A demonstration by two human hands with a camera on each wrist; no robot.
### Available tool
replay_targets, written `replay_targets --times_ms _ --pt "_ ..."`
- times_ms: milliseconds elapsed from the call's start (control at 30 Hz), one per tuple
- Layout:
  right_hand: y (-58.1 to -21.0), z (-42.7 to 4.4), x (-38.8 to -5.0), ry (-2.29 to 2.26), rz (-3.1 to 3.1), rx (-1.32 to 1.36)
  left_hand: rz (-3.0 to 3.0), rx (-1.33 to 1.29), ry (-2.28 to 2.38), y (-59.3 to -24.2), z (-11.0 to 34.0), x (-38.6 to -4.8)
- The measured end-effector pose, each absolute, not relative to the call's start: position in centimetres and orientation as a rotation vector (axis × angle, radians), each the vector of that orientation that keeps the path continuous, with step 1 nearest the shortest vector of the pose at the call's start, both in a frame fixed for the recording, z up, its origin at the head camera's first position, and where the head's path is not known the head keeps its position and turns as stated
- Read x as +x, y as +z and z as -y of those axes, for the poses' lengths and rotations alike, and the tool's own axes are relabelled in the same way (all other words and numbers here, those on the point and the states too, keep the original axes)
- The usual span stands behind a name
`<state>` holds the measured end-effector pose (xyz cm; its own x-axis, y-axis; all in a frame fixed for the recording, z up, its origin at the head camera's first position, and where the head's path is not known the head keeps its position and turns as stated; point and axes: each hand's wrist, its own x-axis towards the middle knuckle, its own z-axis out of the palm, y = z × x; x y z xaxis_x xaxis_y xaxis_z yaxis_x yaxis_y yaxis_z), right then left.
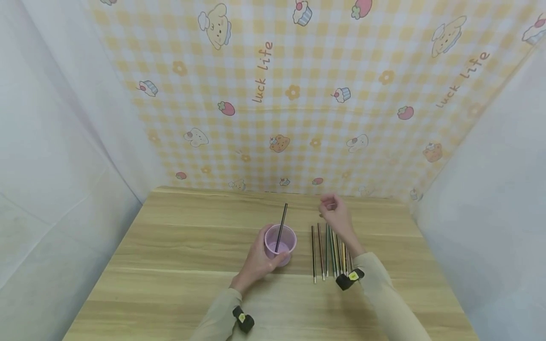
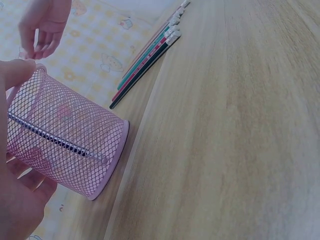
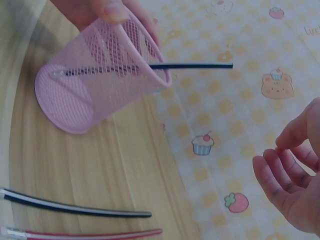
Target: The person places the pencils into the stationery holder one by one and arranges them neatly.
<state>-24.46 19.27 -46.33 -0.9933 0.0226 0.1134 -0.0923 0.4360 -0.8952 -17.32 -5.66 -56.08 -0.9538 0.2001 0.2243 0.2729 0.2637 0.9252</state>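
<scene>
My left hand grips a pink mesh pencil cup around its side, thumb near the rim. One dark striped pencil leans inside the cup and sticks out past its rim. In the right wrist view the cup looks tilted, and its base is near the wooden table. My right hand hovers beyond the far ends of a row of pencils, to the right of the cup. Its fingers are loosely bent, and nothing shows between them. The right forearm hides some of the pencils.
Several pencils, among them a red one and a green one, lie side by side with white ends toward me. A yellow checked cloth hangs behind the wooden table. White sheets stand at both sides.
</scene>
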Motion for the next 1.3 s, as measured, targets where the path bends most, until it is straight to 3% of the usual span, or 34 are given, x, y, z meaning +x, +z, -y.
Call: replay_targets --times_ms 1300 --pt "-51.9 -28.3 -23.4 1.490 2.562 -0.327 2.462 -0.429 -1.802 -56.4 5.6 -17.2"
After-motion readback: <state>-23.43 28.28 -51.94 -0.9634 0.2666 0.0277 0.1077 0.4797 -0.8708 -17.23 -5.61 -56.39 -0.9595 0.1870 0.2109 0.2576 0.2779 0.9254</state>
